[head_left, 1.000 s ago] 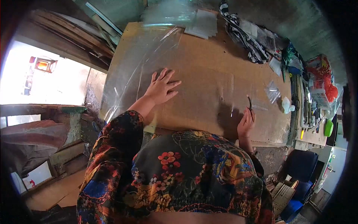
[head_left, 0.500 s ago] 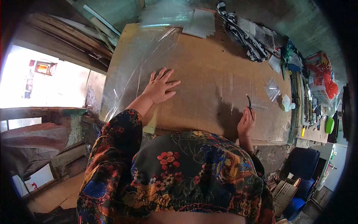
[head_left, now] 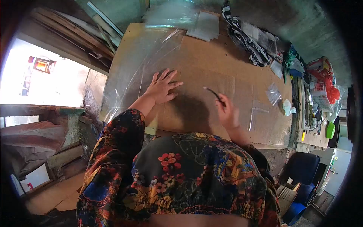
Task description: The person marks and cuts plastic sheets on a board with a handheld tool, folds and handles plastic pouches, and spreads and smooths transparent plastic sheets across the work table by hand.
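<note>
My left hand (head_left: 162, 87) lies flat with fingers spread on a clear plastic sheet (head_left: 132, 64) over the brown cardboard tabletop (head_left: 211, 53). Slightly blurred, my right hand (head_left: 228, 111) is closed round a thin dark tool (head_left: 213, 93) with a pale tip pointing left. The tool is held above the cardboard, right of my left hand, and a dark shadow falls between the two hands. A small narrow clear strip (head_left: 252, 118) lies to the right of my right hand.
Clear sheets (head_left: 206, 25) are stacked at the back edge. Crumpled striped plastic (head_left: 247, 39) lies back right. A small clear bag (head_left: 273, 94) and a white-green piece (head_left: 288, 108) are on the right. Beyond stand a white basket (head_left: 319, 90) and a blue chair (head_left: 304, 166).
My right hand has moved left and slightly up with the dark tool, which now points left rather than up. My left hand has stayed in place.
</note>
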